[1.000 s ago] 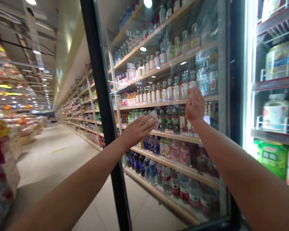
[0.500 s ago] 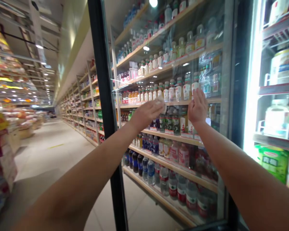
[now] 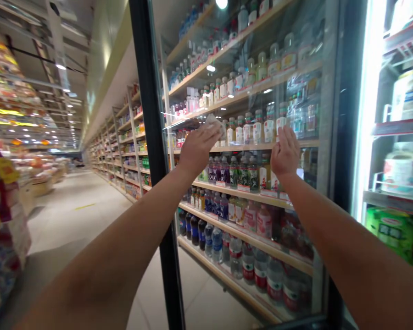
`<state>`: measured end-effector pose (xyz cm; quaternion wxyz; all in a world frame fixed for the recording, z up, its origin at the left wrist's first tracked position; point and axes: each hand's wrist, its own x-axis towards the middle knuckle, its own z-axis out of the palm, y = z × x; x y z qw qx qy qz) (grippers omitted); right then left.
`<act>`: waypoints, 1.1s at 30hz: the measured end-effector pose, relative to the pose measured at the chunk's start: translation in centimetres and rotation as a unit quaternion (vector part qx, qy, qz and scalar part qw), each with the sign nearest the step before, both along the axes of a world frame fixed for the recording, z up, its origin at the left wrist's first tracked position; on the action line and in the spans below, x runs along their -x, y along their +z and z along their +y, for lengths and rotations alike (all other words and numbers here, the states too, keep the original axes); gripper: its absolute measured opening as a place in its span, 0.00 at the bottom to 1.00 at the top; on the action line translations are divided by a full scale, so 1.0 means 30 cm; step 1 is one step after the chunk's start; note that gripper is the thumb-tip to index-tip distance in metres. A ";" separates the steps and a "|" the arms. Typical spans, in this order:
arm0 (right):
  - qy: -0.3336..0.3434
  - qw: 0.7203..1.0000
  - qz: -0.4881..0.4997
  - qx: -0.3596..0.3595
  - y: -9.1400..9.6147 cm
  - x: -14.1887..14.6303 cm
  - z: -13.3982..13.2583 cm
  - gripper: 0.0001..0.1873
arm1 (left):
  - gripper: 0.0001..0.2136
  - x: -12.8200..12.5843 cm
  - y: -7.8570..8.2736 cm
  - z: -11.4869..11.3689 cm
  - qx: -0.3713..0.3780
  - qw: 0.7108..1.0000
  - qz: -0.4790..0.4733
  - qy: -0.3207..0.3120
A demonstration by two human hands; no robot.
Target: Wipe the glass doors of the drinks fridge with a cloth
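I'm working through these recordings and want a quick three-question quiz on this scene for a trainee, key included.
1. What does the left hand hold?
A) a bottle
B) a crumpled white wipe
C) a spray can
2. True or false: the fingers of the right hand point down toward the floor.
3. Fill in: the tall upright of the glass door's frame, at its left edge, is ____ in colour.

Key: 1 B; 2 False, they point up; 3 black.

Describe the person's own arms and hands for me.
The left arm and right arm show no sleeves. Neither the left hand nor the right hand wears a glove; no watch or bracelet is visible.
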<state>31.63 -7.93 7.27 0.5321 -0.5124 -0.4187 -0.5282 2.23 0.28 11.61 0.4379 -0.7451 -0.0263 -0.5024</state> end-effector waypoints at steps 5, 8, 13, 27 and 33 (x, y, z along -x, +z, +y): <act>0.004 1.000 0.003 0.001 -0.001 0.007 0.000 0.30 | 0.18 0.017 -0.094 -0.019 -0.096 0.986 0.137 0.000; -0.003 1.000 0.005 0.001 -0.003 0.008 0.000 0.30 | 0.19 0.069 -0.070 0.002 -0.096 0.982 0.163 0.006; 0.005 1.000 0.005 0.001 -0.003 0.004 -0.001 0.30 | 0.20 0.141 -0.062 0.040 -0.012 1.000 -0.007 0.006; -0.004 1.000 0.011 -0.008 -0.006 0.021 -0.005 0.30 | 0.24 0.183 -0.079 0.023 0.014 0.997 -0.044 0.055; -0.002 1.000 0.008 -0.002 -0.005 0.015 -0.005 0.30 | 0.21 0.119 -0.067 -0.032 -0.076 0.983 0.144 0.086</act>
